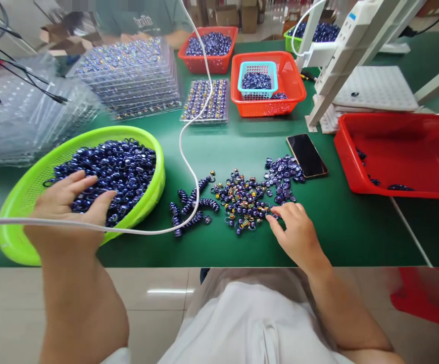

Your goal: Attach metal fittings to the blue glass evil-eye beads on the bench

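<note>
My left hand [69, 205] lies spread on the heap of dark blue rings [116, 167] inside the lime green basket [26, 202] at the left; its fingers are apart and flat. My right hand [293, 230] rests on the green table, fingertips pinched together at the edge of a loose pile of blue rings [247, 199]. What the fingertips hold is too small to make out. To the left of that pile lie short stacked rows of rings [192, 205].
A white cable [183, 151] loops across the table and over my left wrist. A phone [307, 155] lies beyond the pile. Red bins [397, 151], [268, 83] and filled clear trays [206, 100], [132, 76] stand behind. Another person's arm [174, 38] rests at the far edge.
</note>
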`<state>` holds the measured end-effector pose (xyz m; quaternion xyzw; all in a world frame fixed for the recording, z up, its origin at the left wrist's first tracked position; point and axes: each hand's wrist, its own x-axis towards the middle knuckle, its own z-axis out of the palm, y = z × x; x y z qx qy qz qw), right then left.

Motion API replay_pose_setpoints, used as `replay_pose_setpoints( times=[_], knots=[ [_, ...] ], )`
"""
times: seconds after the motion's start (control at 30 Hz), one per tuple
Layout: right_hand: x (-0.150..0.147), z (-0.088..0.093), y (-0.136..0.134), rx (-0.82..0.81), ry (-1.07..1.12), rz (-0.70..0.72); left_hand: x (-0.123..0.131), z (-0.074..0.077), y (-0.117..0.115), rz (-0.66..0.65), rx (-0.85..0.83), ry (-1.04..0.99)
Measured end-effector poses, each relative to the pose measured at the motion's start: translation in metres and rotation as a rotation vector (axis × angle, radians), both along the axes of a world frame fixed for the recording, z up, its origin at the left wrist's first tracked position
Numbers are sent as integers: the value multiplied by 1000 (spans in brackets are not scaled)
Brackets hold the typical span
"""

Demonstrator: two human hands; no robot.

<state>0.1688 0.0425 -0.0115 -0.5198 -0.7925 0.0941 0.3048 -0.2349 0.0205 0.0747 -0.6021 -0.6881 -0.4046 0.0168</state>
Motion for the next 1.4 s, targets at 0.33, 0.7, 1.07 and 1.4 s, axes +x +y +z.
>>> replay_pose_setpoints(
  times=[0.33, 0.7, 1.07, 1.4],
  knots=[
    [-1, 7, -8, -135, 105, 123, 114, -40, -5, -165, 145, 57],
    [4, 16, -37, -569, 704, 203, 212, -63, -26, -731, -406, -738],
    [14, 23, -42, -492, 475, 456, 213, -65, -24, -648, -814, -1495],
    [6, 18, -44, -313, 485, 459, 211, -63, -23, -695, -881, -1631]
  ],
)
